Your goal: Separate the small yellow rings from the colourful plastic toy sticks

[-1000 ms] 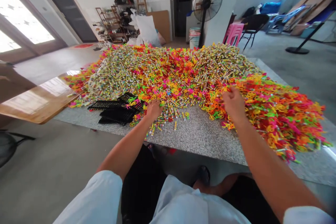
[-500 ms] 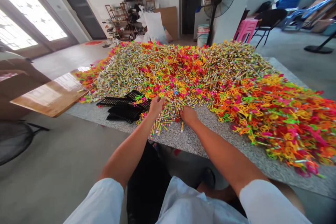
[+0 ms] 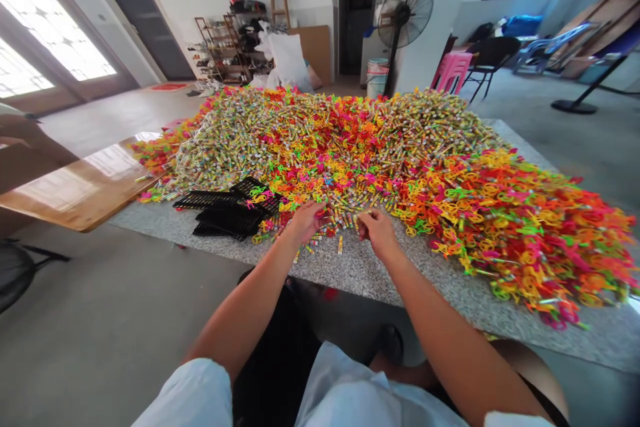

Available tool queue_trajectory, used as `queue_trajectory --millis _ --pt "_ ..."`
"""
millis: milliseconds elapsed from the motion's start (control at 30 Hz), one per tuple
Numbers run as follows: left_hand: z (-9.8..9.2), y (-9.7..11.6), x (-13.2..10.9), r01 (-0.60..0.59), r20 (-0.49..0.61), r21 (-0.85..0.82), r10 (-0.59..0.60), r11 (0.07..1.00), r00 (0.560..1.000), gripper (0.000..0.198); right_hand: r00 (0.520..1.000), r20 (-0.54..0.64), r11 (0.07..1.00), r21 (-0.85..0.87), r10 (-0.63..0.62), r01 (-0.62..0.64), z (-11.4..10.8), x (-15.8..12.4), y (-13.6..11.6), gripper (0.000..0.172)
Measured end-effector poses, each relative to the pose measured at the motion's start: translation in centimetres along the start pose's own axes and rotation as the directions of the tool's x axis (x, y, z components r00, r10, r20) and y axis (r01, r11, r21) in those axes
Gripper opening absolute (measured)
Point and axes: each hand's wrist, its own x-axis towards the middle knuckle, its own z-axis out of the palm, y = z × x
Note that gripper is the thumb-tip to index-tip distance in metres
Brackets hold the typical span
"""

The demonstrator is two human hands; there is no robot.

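My left hand (image 3: 306, 221) is low over the near edge of the heap, its fingers stretched out towards the right above small yellow-labelled tubes (image 3: 343, 220). Whether a tube lies against its palm is hidden. My right hand (image 3: 379, 232) is just right of those tubes, fingers curled and thumb tip pressed to them; what they pinch is too small to make out. One loose tube (image 3: 341, 245) rests on the speckled stone tabletop (image 3: 367, 273) between my hands. Left of my left hand lie stacked black slotted plastic trays (image 3: 227, 221), with a few bright plastic pieces (image 3: 260, 197) on top.
A wide heap of tubes (image 3: 225, 137) covers the table's far side. Bright looped plastic pieces (image 3: 530, 227) pile up at the right. A glossy wooden board (image 3: 75, 190) juts out at the left. Beyond stand a fan (image 3: 405, 13), pink stools (image 3: 451, 70) and a shoe rack (image 3: 220, 47).
Both hands have lifted from the tubes and drawn back slightly. My right hand has shifted right, its fingers now pinched together. The view has tilted up and turned slightly right.
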Motion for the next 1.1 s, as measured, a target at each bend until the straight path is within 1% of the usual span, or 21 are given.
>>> queue_trajectory --millis 67,100,167,233,267,333,400,433,467,533,567,633,700,767,800,900,967,1033,1100 --pt "1.6 -0.3 -0.7 -0.005 0.044 0.072 0.002 0.997 0.999 0.034 0.999 0.048 0.994 0.111 -0.014 0.008 -0.7 -1.3 -0.9 0.027" --pt "2.5 -0.5 -1.1 -0.023 0.057 0.147 0.015 0.989 0.998 0.033 0.998 0.059 0.992 0.124 -0.027 0.02 -1.0 -1.9 -1.3 0.029" --pt "4.0 -0.9 -1.7 -0.076 0.089 0.333 0.049 0.94 0.995 0.029 0.996 0.038 0.994 0.072 -0.087 0.084 -1.6 -2.7 -2.2 0.03" --pt "5.5 -1.2 -2.2 -0.161 0.167 0.508 0.086 0.846 0.982 0.027 0.977 -0.018 0.976 -0.049 -0.212 0.211 -2.2 -3.3 -3.0 0.028" --pt "6.1 -1.3 -2.5 -0.217 0.224 0.582 0.102 0.783 0.969 0.025 0.957 -0.038 0.952 -0.116 -0.288 0.282 -2.4 -3.5 -3.4 0.026" --pt "7.1 -1.4 -2.9 -0.345 0.344 0.694 0.13 0.632 0.93 0.019 0.914 -0.025 0.895 -0.216 -0.404 0.39 -2.7 -3.8 -4.0 0.021" --pt "7.9 -1.3 -3.2 -0.443 0.439 0.748 0.132 0.494 0.889 0.012 0.904 0.032 0.867 -0.27 -0.426 0.419 -3.0 -4.1 -4.2 0.018" --pt "8.2 -1.2 -3.4 -0.469 0.467 0.76 0.123 0.45 0.875 0.009 0.91 0.048 0.866 -0.29 -0.411 0.407 -3.2 -4.2 -4.2 0.018" --pt "8.5 -1.1 -3.5 -0.478 0.478 0.767 0.115 0.428 0.871 0.008 0.92 0.049 0.87 -0.308 -0.39 0.385 -3.3 -4.3 -4.1 0.019" --pt "8.8 -1.0 -3.7 -0.443 0.439 0.778 0.119 0.446 0.89 0.013 0.936 -0.007 0.89 -0.314 -0.352 0.332 -3.5 -4.3 -3.7 0.023" --pt "8.9 -1.0 -3.8 -0.408 0.395 0.776 0.133 0.482 0.909 0.019 0.941 -0.051 0.906 -0.291 -0.335 0.307 -3.6 -4.3 -3.4 0.025" --pt "9.1 -1.1 -3.9 -0.316 0.274 0.725 0.165 0.611 0.947 0.039 0.943 -0.143 0.941 -0.203 -0.3 0.269 -3.7 -4.2 -3.1 0.029" --pt "9.4 -1.7 -4.2 -0.231 0.172 0.601 0.159 0.765 0.972 0.054 0.934 -0.228 0.961 -0.1 -0.274 0.257 -3.7 -4.2 -2.8 0.032" --pt "9.7 -2.6 -4.6 -0.156 0.132 0.452 0.107 0.878 0.985 0.053 0.917 -0.299 0.963 -0.045 -0.265 0.264 -3.5 -4.2 -2.6 0.033" --pt "10.0 -3.1 -4.9 -0.118 0.132 0.39 0.071 0.913 0.989 0.049 0.907 -0.324 0.962 -0.049 -0.269 0.268 -3.4 -4.3 -2.5 0.034" --pt "10.7 -4.8 -5.7 -0.027 0.146 0.229 -0.007 0.973 0.989 0.042 0.883 -0.369 0.957 -0.119 -0.29 0.265 -3.0 -4.8 -1.9 0.035" --pt "11.0 -5.6 -5.9 0.0 0.104 0.117 -0.012 0.993 0.995 0.04 0.881 -0.374 0.957 -0.124 -0.29 0.263 -2.8 -5.4 -1.5 0.034" --pt "11.1 -5.9 -5.8 -0.009 0.022 0.013 0.009 1.0 1.0 0.036 0.897 -0.349 0.962 -0.082 -0.271 0.259 -2.5 -6.1 -1.2 0.035" --pt "11.0 -5.7 -5.6 -0.037 -0.041 -0.07 0.034 0.997 0.999 0.034 0.921 -0.288 0.965 -0.072 -0.263 0.253 -2.4 -6.8 -1.1 0.037"
